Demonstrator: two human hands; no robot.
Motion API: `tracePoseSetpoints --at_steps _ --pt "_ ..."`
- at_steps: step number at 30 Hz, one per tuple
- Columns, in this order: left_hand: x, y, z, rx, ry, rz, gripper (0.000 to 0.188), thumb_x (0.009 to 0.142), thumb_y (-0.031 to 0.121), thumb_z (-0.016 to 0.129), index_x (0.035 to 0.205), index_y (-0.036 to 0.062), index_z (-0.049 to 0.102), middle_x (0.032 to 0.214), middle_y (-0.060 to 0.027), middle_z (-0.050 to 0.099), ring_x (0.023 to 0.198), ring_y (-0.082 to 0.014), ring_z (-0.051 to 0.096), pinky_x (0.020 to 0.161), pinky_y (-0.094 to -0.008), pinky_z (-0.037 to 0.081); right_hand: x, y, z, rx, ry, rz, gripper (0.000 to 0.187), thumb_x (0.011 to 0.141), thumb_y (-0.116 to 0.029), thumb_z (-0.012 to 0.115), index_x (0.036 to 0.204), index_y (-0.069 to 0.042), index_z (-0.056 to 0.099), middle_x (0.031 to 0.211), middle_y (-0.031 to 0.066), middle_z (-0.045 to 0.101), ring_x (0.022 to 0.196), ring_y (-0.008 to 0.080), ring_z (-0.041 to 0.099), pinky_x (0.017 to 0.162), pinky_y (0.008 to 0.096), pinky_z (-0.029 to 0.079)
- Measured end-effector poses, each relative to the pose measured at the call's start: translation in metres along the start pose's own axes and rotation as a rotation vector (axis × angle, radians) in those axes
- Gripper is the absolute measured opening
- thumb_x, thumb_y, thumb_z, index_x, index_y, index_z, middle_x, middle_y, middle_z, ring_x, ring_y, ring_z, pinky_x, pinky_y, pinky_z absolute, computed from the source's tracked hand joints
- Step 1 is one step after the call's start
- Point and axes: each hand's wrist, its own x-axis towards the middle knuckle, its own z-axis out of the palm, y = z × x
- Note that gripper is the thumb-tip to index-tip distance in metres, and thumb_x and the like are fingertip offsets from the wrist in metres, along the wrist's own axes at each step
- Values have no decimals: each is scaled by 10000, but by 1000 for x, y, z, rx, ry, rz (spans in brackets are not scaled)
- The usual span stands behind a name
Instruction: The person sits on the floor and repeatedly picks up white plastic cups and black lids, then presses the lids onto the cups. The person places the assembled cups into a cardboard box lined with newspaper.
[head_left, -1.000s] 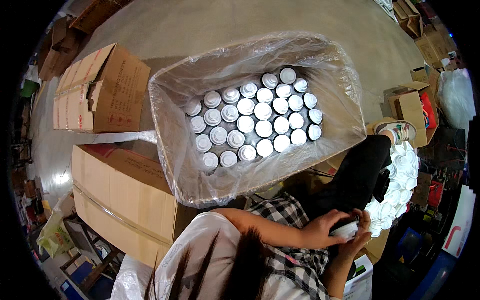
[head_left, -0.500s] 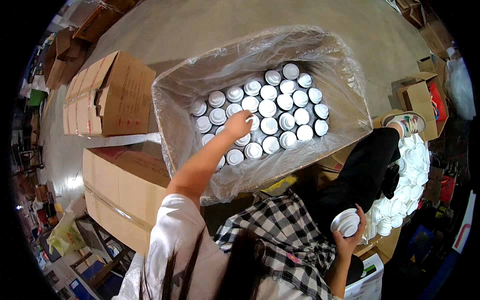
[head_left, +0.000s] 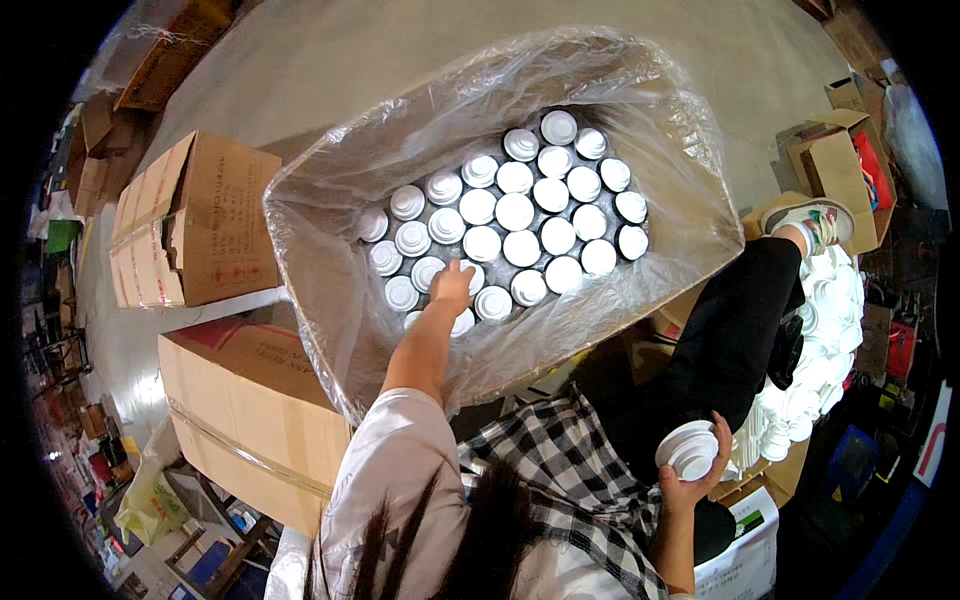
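Note:
My left hand (head_left: 452,285) reaches down into a large carton (head_left: 470,110) lined with clear plastic film. Its fingers are drawn together at the edge of a white round stepped lid (head_left: 468,276). Rows of dark round containers with similar white lids (head_left: 514,212) stand upright around it. My right hand (head_left: 695,485), by my lap, has its fingers curled round the rim of a white stepped lid (head_left: 688,452), wide at the base and narrower on top. Beside that hand lies a big heap of white lids (head_left: 800,375) in an opened carton.
Two cardboard boxes (head_left: 195,220) (head_left: 260,400) stand left of the lined carton. My bent leg (head_left: 725,330) runs along its right side. Farther right is an opened box (head_left: 840,175) with something red inside. A printed white sheet (head_left: 740,560) lies below the heap.
My left hand has moved left and nearer to me over the lids. My right hand still holds its lid, almost unmoved. The view has shifted slightly.

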Motion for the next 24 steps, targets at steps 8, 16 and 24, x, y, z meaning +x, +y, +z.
tracePoseSetpoints --at_steps 8,16,24 --pt "25 -16 0 -159 -39 81 461 721 304 663 1123 126 526 1120 -137 513 1045 -304 511 891 -410 419 -2 2 3 -7 37 -9 801 616 -474 706 1219 -41 406 1208 219 442 1094 335 443 912 424 345" --pt "22 -17 -4 -295 -104 28 679 652 183 682 1267 119 399 1184 -174 517 1087 -320 502 919 -386 413 -2 0 0 -29 17 -2 786 614 -448 694 1218 -39 402 1203 230 445 1089 340 448 907 424 348" --pt "-7 -76 -11 102 282 225 317 704 36 557 1009 114 601 1182 -111 506 1125 -301 452 842 -436 418 -3 4 3 -47 45 -41 807 621 -501 677 1227 -51 391 1194 231 450 1080 351 457 898 443 356"
